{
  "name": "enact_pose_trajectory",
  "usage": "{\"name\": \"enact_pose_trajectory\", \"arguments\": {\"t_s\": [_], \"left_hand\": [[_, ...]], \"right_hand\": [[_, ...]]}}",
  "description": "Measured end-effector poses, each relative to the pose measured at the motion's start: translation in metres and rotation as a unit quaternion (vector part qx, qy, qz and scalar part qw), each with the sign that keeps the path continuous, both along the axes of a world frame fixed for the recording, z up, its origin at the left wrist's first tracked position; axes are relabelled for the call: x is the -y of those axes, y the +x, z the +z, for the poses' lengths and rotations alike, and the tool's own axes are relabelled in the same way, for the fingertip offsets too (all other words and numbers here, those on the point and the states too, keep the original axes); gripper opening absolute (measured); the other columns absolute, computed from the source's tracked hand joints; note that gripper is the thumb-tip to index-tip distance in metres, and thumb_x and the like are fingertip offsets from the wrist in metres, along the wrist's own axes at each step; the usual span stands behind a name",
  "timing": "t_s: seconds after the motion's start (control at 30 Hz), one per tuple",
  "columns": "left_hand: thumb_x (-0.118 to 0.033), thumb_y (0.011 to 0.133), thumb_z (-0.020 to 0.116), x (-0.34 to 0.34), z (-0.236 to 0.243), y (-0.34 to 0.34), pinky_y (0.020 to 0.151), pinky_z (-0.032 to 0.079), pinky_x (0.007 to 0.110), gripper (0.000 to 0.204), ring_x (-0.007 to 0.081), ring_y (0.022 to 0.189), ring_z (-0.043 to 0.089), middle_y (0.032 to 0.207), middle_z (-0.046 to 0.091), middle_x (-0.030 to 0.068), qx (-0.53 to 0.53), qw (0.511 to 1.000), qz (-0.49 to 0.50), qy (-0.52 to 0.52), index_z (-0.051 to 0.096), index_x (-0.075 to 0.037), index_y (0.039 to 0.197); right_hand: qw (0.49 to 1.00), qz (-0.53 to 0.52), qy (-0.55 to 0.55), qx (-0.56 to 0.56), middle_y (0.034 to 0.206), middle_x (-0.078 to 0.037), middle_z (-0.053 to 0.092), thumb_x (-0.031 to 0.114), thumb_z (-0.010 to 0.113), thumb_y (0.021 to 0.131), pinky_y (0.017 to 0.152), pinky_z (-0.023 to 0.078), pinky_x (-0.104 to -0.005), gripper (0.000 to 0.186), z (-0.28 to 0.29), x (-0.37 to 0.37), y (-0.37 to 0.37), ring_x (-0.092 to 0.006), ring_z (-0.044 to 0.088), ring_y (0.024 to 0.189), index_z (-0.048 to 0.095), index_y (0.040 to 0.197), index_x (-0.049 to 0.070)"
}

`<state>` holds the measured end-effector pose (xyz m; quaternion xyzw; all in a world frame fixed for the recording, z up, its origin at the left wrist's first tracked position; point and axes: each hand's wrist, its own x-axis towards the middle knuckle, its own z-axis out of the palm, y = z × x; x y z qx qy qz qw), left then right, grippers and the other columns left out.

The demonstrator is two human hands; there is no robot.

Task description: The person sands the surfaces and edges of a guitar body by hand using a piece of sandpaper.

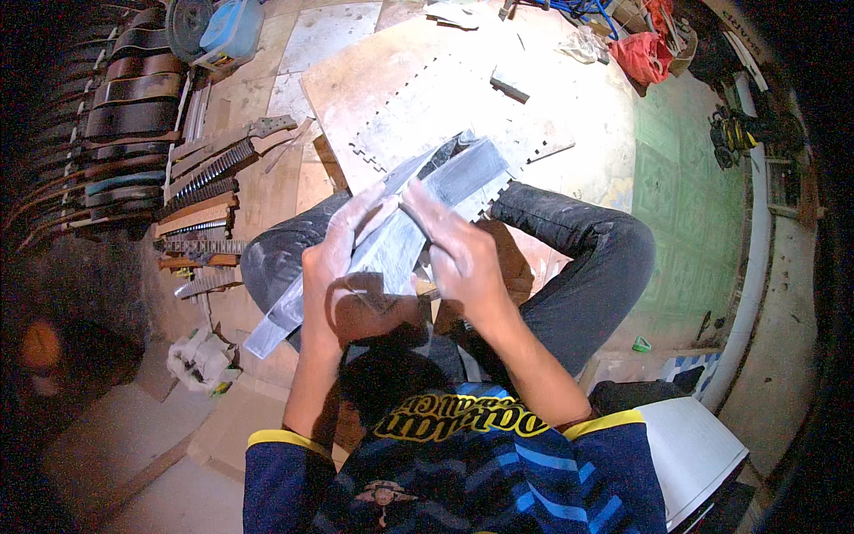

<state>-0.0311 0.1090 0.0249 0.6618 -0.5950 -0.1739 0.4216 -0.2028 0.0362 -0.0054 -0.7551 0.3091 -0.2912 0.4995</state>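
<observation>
Grip: left hand (342,236) curls along the left edge of an angular grey guitar body (387,249); right hand (461,254) rests on its face, fingers bent. Whether anything is pinched beneath the right fingers: cannot tell. Body lies over the dark-trousered legs (605,285), running from 8 o'clock to 1 o'clock. Status (judged): surface work under way, unfinished. Visible face mostly pale, streaked, chalky; darker patch near the 12 o'clock end appears less worked. Underside hidden. No neck seen attached; loose guitar necks (213,171) lie at 10 o'clock.
</observation>
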Motion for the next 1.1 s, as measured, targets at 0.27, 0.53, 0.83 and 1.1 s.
{"name": "enact_pose_trajectory", "arguments": {"t_s": [0.27, 0.53, 0.83, 1.1], "left_hand": [[-0.038, 0.067, 0.083, 0.001, 0.011, 0.000, 0.093, 0.054, 0.036, 0.090, 0.0258, 0.109, 0.069, 0.120, 0.069, 0.0174, -0.077, 0.994, 0.000, 0.073, 0.049, -0.003, 0.142], [-0.030, 0.075, 0.081, -0.005, -0.013, 0.003, 0.094, 0.053, 0.035, 0.082, 0.0245, 0.108, 0.068, 0.120, 0.069, 0.0151, -0.249, 0.961, 0.027, 0.120, 0.048, -0.002, 0.144], [-0.029, 0.065, 0.084, -0.001, 0.000, 0.003, 0.088, 0.054, 0.034, 0.090, 0.0255, 0.102, 0.072, 0.115, 0.072, 0.0182, -0.095, 0.992, 0.029, 0.076, 0.047, -0.004, 0.144], [-0.028, 0.066, 0.086, -0.005, -0.022, 0.007, 0.095, 0.052, 0.034, 0.098, 0.0250, 0.111, 0.068, 0.121, 0.069, 0.0199, -0.131, 0.990, -0.046, 0.010, 0.040, 0.000, 0.148]], "right_hand": [[0.999, -0.010, -0.019, -0.032, 0.145, -0.025, 0.052, 0.002, 0.061, 0.089, 0.114, 0.038, -0.0372, 0.047, -0.013, 0.000, -0.010, -0.0305, 0.050, 0.137, 0.060, 0.135, -0.001], [0.998, -0.024, -0.036, -0.038, 0.144, -0.020, 0.054, -0.004, 0.055, 0.086, 0.113, 0.041, -0.0393, 0.052, -0.007, -0.003, -0.004, -0.0312, 0.054, 0.134, 0.061, 0.137, 0.008], [0.999, 0.025, -0.031, -0.004, 0.146, -0.020, 0.052, 0.007, 0.052, 0.091, 0.107, 0.047, -0.0371, 0.050, 0.009, -0.020, 0.000, -0.0321, 0.058, 0.129, 0.057, 0.141, 0.010], [0.997, 0.056, -0.052, -0.029, 0.150, -0.018, 0.047, -0.004, 0.052, 0.082, 0.108, 0.045, -0.0389, 0.065, 0.033, -0.012, 0.003, -0.0324, 0.057, 0.130, 0.051, 0.146, 0.008]]}}
